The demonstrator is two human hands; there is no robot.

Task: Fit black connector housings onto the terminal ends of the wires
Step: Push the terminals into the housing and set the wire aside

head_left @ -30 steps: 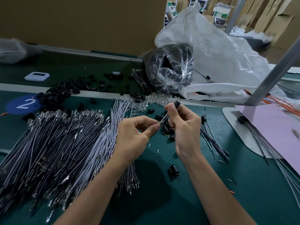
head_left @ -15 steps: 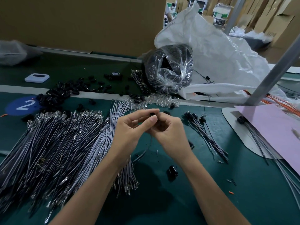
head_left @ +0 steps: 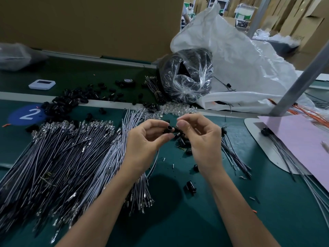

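My left hand pinches a small black connector housing between thumb and fingers, its open mouth turned toward my right hand. A grey wire hangs down from under the left hand. My right hand hovers just right of the housing with curled fingers; thumb and forefinger tips meet and I see nothing between them. A large heap of grey wires with metal terminals lies to the left. Loose black housings are scattered behind it. Wires with housings fitted lie to the right.
A clear bag of black parts and a white sack sit behind the hands, beside small clear parts. A pink sheet and a slanted metal post are at right. One stray housing lies near my right forearm.
One second ago my right hand held the housing and my left the wire end. The hands met, and now the left holds the housing while the right has drawn slightly away.
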